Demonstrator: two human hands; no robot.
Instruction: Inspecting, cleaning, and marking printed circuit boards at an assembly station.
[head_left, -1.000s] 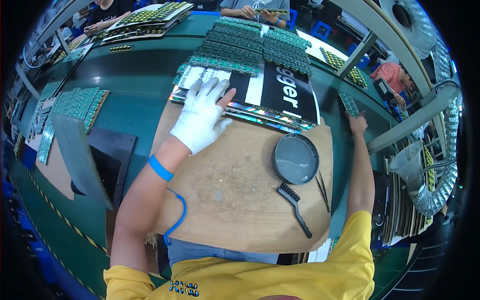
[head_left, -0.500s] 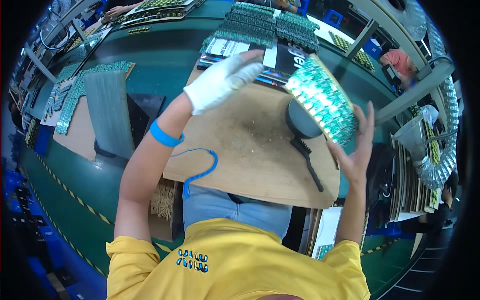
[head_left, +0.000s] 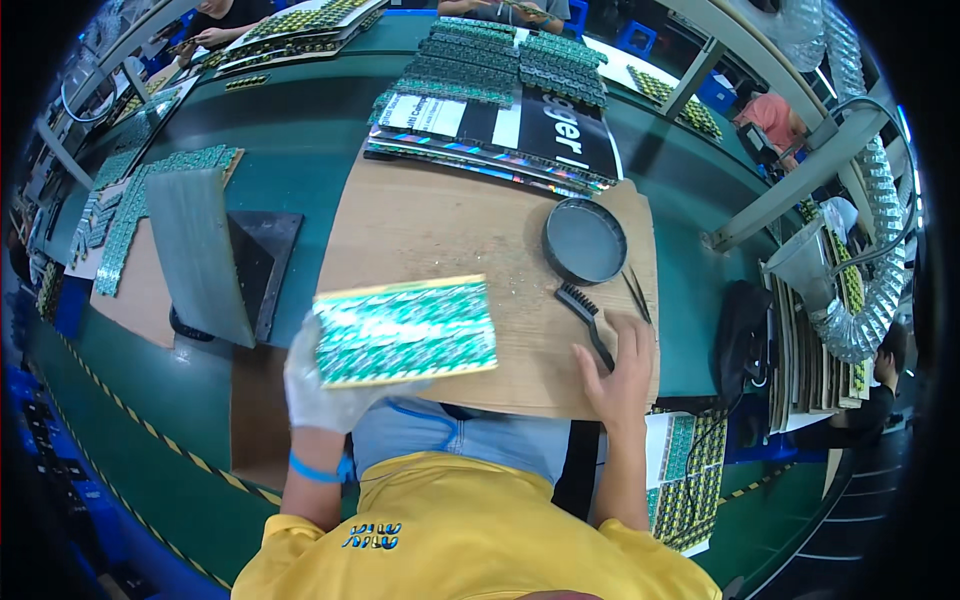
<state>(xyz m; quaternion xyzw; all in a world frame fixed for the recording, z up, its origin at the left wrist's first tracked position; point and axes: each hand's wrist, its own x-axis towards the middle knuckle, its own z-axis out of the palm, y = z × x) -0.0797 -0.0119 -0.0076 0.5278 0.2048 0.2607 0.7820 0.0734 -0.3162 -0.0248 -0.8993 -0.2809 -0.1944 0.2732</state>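
Observation:
My left hand, in a white glove with a blue wrist strap, grips a green circuit board panel by its left end. The panel is tilted, held above the near left of the brown board, and glare whitens its middle. At the right, my bare right hand is open, thumb and fingers apart around the handle end of a black brush. Whether it touches the handle I cannot tell. Just beyond lie a round dark dish and black tweezers.
Stacked green circuit strips rest on printed sheets at the far side. An upright grey translucent panel stands left on a black base. A metal post and a flexible silver duct rise at the right.
The circuit board panel has come from my right hand at the upper right into my left hand at near left. My right hand has dropped to the brush. The tweezers now show.

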